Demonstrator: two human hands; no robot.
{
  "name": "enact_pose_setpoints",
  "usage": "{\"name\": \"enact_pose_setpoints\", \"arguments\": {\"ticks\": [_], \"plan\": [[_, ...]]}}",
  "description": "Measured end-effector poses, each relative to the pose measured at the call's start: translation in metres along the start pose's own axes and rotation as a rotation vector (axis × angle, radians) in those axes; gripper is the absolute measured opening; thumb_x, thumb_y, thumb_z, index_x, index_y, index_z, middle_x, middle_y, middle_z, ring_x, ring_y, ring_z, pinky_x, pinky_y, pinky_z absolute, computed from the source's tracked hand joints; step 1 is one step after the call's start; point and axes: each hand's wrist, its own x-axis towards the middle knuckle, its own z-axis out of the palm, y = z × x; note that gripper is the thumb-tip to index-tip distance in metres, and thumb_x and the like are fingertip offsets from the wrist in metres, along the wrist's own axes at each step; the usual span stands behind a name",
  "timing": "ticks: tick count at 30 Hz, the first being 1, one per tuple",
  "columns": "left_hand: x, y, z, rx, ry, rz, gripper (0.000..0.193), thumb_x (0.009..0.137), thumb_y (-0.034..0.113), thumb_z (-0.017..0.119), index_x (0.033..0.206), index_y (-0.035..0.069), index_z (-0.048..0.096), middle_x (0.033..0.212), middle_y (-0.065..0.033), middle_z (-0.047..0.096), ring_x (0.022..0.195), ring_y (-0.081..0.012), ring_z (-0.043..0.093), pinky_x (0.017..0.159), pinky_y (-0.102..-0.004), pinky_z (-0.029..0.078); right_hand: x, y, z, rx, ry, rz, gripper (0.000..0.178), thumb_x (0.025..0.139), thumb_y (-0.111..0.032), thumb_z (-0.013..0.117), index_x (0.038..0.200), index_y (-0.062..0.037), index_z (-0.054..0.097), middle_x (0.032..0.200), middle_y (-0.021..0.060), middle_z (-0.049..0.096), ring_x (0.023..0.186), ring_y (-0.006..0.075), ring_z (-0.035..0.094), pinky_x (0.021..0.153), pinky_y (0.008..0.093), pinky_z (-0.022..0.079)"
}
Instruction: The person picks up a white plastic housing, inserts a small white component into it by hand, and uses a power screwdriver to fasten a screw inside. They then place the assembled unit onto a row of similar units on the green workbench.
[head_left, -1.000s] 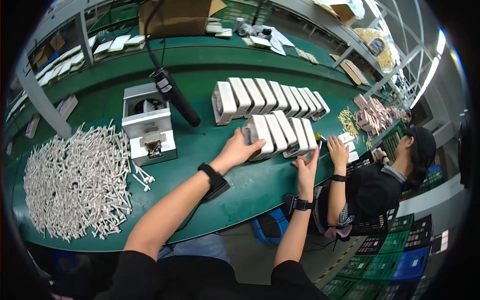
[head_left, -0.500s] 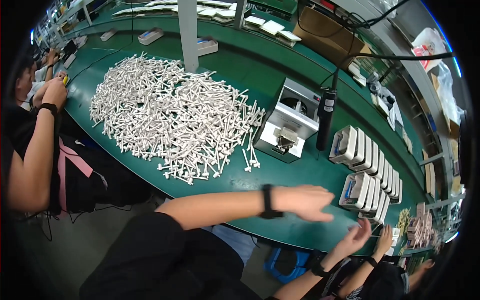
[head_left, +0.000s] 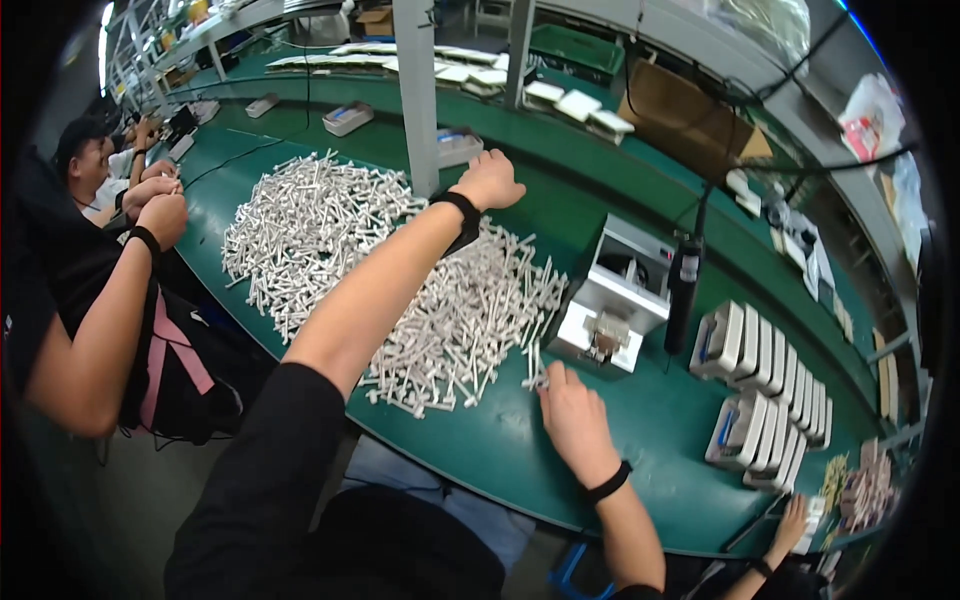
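Note:
A wide pile of small white plastic T-ended sticks covers much of the green table. My left arm stretches across the pile. My left hand is raised over its far side, near the grey post, with the fingers bent and their tips hidden. On the near side, my right hand is down at the table with fingers drawn together. Its fingertips pinch the end of a white plastic stick at the pile's right edge, beside a small metal machine.
A black electric screwdriver hangs right of the machine. Rows of pale trays stand farther right. A grey post rises behind the pile. Co-workers sit at left, one's hands nearby; another person's hand is at lower right.
My left hand has swung from the right, near the trays, up and over the pile. My right hand has come left from beside the trays to the loose sticks. The view has shifted.

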Motion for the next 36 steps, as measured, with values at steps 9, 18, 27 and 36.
{"name": "enact_pose_setpoints", "arguments": {"ticks": [9,18,27,36], "plan": [[0.116,-0.084,0.010,0.533,0.087,-0.390,0.123,0.068,0.064,0.086,0.153,-0.009,0.036,0.155,-0.0253,0.042,0.148,-0.0421,0.035,0.120,-0.0512,0.032,0.002,0.021,-0.014,0.464,-0.034,-0.001,0.019,0.090,-0.008,0.075,0.097,-0.0008,0.060,0.079,0.0143,0.065,0.065,0.0306,0.066,0.057,0.0409,0.050],[0.117,-0.057,-0.010,0.013,0.053,-0.327,0.115,0.063,0.070,0.086,0.144,-0.005,0.052,0.149,-0.0247,0.048,0.137,-0.0421,0.048,0.114,-0.0483,0.040,0.013,0.033,-0.020,0.933,-0.202,0.282,0.012,0.092,0.001,0.073,0.101,0.0083,0.071,0.079,0.0110,0.074,0.061,0.0120,0.068,0.055,0.0274,0.055],[-0.112,0.037,-0.111,-1.991,-0.206,0.217,0.070,0.099,0.053,0.063,0.149,0.007,0.049,0.137,-0.0126,0.065,0.122,-0.0261,0.067,0.106,-0.0458,0.055,-0.022,0.008,-0.052,1.162,-0.008,0.270,0.014,0.093,0.007,0.069,0.106,0.0124,0.072,0.088,0.0146,0.076,0.070,0.0171,0.072,0.061,0.0287,0.061],[-0.308,0.069,-0.049,-2.090,-0.484,-0.016,0.078,0.101,0.059,0.053,0.154,0.004,0.042,0.143,-0.0159,0.060,0.125,-0.0311,0.065,0.107,-0.0517,0.054,-0.028,-0.057,-0.088,0.692,0.541,-0.266,0.019,0.084,0.012,0.076,0.102,0.0056,0.074,0.085,0.0132,0.073,0.070,0.0193,0.069,0.059,0.0296,0.056]]}}
